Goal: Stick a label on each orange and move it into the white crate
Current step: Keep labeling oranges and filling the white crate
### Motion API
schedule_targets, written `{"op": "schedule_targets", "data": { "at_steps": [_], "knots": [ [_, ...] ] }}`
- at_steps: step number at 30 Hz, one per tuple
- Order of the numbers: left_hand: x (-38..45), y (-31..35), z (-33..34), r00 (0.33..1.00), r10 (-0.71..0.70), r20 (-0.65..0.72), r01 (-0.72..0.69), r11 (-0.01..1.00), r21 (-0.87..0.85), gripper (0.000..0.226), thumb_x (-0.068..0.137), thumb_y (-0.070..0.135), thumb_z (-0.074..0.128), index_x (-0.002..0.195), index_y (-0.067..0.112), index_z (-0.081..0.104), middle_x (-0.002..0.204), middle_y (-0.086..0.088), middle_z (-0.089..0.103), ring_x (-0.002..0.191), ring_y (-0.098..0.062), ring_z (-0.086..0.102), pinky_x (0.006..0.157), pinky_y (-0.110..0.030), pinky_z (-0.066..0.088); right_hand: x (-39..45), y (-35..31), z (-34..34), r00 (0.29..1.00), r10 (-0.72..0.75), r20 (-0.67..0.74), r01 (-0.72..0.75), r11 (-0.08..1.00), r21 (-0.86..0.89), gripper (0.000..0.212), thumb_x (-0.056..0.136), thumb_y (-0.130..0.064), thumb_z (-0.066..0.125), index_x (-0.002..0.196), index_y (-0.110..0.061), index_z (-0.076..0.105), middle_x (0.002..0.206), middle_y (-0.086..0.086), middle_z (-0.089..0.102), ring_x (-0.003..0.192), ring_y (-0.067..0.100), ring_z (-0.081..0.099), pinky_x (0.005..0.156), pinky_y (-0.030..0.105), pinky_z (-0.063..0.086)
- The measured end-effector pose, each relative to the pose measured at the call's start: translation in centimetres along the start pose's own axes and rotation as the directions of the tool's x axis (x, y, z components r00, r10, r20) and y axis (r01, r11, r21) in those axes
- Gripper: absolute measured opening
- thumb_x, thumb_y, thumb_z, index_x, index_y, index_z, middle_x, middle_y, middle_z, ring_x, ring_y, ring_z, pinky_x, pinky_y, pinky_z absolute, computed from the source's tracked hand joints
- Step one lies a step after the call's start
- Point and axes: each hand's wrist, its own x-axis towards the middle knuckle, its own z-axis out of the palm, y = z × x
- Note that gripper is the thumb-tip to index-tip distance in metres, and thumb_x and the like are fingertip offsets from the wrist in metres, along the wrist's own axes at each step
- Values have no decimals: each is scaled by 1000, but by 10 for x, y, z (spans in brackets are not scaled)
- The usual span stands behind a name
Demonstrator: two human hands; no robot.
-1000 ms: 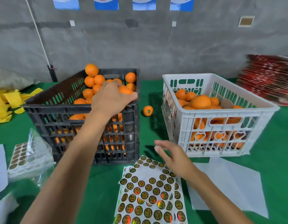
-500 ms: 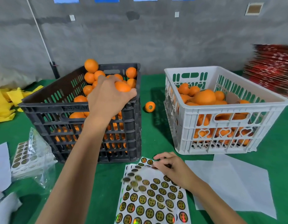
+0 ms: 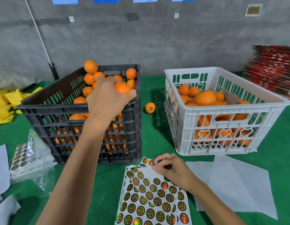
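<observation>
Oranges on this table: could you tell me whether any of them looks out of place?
Yes. One orange lies alone on the green table between the black crate and the white crate, in neither. It already carries a label, so it probably belongs in the white crate.

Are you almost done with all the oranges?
Not yet. The white crate holds many labelled oranges. The left hand grips an orange while the right hand picks at the label sheet. The black crate has plenty left.
</observation>
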Motion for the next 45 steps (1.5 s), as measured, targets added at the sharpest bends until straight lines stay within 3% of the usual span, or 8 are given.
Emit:
{"op": "schedule_targets", "data": {
  "at_steps": [4, 10, 15, 22, 30, 38, 42, 45],
  "knots": [
    [0, -1, 1, 1000, -10, -11, 10, 1000, -4, 55, 80, 68, 66, 120, 31, 62, 126, 0, 51, 103, -28, 58, 74, -39, 37, 3, 1, 1, 1000, 24, -11, -24, 1000, 16, 7, 90, -34, 79, 85, -34, 84, 111, -26, 68, 108, -8, 54, 92, 13, 40],
    [-1, -1, 1, 1000, -3, -26, 2, 1000, -22, 55, 79, 70, 65, 119, 32, 62, 125, 1, 52, 99, -24, 57, 73, -38, 36, -1, 2, 1, 999, -40, 4, 40, 992, -122, 34, 75, -61, 80, 100, -38, 82, 115, -30, 63, 114, -4, 49, 94, 13, 42],
    [-2, -1, 2, 999, -4, -39, 3, 1000, -21, 55, 80, 70, 66, 119, 31, 62, 124, 0, 52, 104, -28, 60, 74, -38, 37, 0, -1, 2, 997, -76, 10, 76, 976, -205, 21, 87, -51, 76, 99, -35, 83, 113, -27, 64, 111, -2, 49, 97, 22, 44],
    [-3, 0, 1, 998, -14, -56, 13, 1000, -13, 56, 80, 70, 65, 120, 31, 63, 125, 0, 51, 104, -27, 60, 73, -38, 37, 1, 1, 6, 998, 8, -67, -10, 1000, -26, 9, 90, -33, 79, 83, -33, 84, 104, -31, 67, 109, -2, 55, 96, 18, 44],
    [-3, 0, 3, 997, -11, -78, 10, 1000, -9, 59, 81, 72, 64, 121, 29, 62, 130, 2, 51, 106, -27, 60, 74, -38, 40, -2, 1, -1, 995, -81, 50, 91, 968, -234, 52, 81, -69, 68, 115, -31, 79, 118, -30, 59, 114, -1, 48, 94, 19, 49],
    [-5, 1, 3, 995, -13, -99, 12, 1000, -14, 60, 80, 72, 64, 121, 29, 62, 128, 1, 51, 105, -26, 60, 74, -37, 38, -3, -7, -3, 991, -129, 46, 137, 936, -324, 24, 94, -53, 66, 105, -38, 81, 117, -28, 61, 112, 3, 49, 99, 33, 47],
    [-6, 1, 3, 995, -8, -102, 5, 1000, -27, 57, 80, 70, 65, 119, 30, 62, 129, 2, 51, 108, -25, 58, 73, -37, 37, -3, -13, -6, 989, -131, 73, 150, 884, -443, 35, 95, -58, 60, 109, -33, 80, 121, -27, 60, 110, 1, 47, 100, 31, 44],
    [-6, 1, 3, 994, -16, -109, 14, 1000, -24, 57, 80, 70, 65, 120, 31, 62, 129, 3, 51, 108, -25, 59, 74, -37, 37, -2, -20, -8, 985, -121, 120, 168, 825, -539, 60, 92, -75, 50, 135, -36, 65, 124, -20, 58, 112, 4, 46, 103, 30, 41]
  ]
}}
